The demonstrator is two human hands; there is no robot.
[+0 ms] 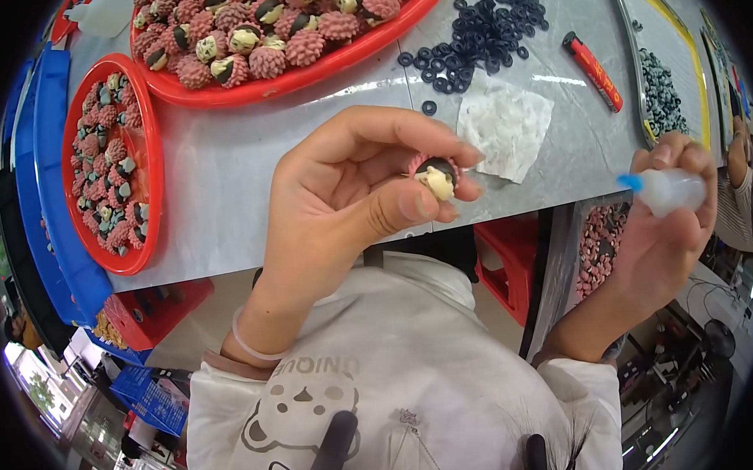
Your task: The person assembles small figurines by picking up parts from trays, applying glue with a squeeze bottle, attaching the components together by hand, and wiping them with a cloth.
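My left hand (320,191) is closed at the middle of the view. Between its thumb and fingers is a small figurine (438,180) with a pink bumpy back, a dark band and a cream face, turned toward me. At the right, my right hand (654,252) grips a small whitish squeeze bottle (675,192), its blue tip pointing left toward the figurine but well apart from it. Beyond my left hand a crumpled white tissue (506,128) lies on the grey table (214,175). A pile of small black rings (494,32) is just past the tissue.
A large red tray (269,93) of similar pink figurines fills the far left. Beside it stands a smaller red oval tray (155,194) holding pink and grey-green pieces. A red tube (594,73) lies at the right, near a yellow-edged tray (689,36). Below are red stools (512,267).
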